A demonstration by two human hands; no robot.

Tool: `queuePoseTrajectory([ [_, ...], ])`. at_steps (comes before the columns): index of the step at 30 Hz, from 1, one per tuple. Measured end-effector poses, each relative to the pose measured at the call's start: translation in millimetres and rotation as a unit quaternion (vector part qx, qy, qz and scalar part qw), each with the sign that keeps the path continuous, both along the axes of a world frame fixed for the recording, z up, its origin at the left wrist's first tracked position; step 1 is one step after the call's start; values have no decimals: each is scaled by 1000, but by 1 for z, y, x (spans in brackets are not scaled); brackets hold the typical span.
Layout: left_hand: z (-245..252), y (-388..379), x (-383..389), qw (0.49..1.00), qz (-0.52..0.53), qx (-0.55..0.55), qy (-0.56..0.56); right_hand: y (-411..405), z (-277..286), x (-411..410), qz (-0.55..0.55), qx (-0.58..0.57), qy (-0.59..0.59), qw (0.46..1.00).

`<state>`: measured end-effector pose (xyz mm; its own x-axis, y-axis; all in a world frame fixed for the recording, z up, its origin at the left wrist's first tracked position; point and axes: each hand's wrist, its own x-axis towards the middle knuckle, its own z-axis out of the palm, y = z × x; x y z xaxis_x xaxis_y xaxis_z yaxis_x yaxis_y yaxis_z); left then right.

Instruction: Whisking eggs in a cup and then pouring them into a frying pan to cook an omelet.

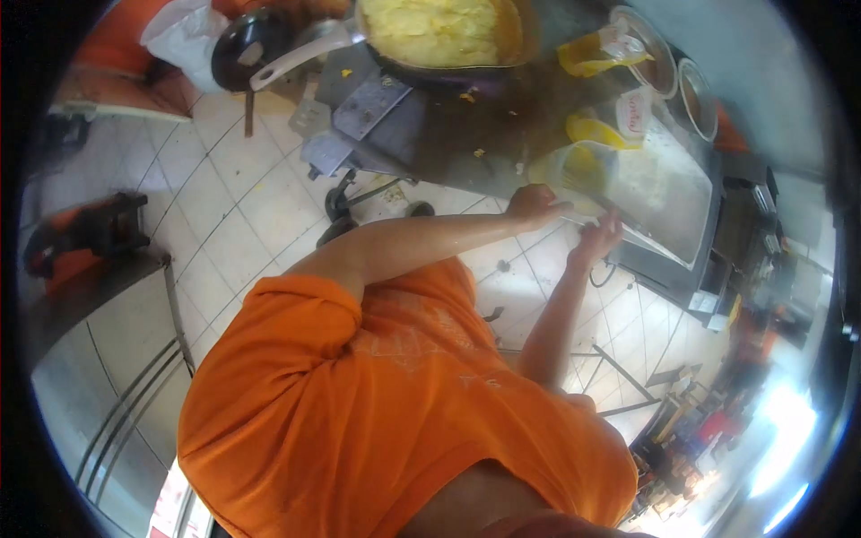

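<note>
My left hand (536,207) is partly curled at the front edge of a dark steel work surface (444,134). Just to its right is my right hand (597,237), its blurred fingers raised near the rim of a pale metal tray (662,215). Whether either hand pinches something thin is not clear. Beyond the hands a clear plastic container (575,165) shows yellow contents. Behind it lies a yellow and clear plastic packet (605,128) bearing writing. A slotted spatula (311,120) rests at the left, its dark handle running along the edge.
A pan (514,33) of yellow mashed-looking food stands at the back, its handle (303,57) pointing left. Two round metal containers (698,101) and another yellow packet (592,57) are at the back right. Black casters (340,205) stand on the tiled floor (235,188).
</note>
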<state>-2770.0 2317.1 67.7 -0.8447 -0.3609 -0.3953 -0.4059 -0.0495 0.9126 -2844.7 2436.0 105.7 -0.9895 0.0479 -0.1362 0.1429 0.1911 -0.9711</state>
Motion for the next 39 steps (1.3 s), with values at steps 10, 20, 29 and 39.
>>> queuePoseTrajectory([
  [10, 45, -97, 133, 982, 26, 72, 173, -76, -1, 99, 263, 109, 262, 922],
  [20, 69, -306, 280, 839, 387, -323, 205, -240, -64, 201, 595, 403, 128, 684],
  [29, 112, -337, 330, 839, 87, -459, 278, -184, 82, 221, 550, 353, 122, 747],
  [39, -6, -368, 529, 803, 246, -491, -232, -235, 65, 282, 596, 297, 181, 724],
])
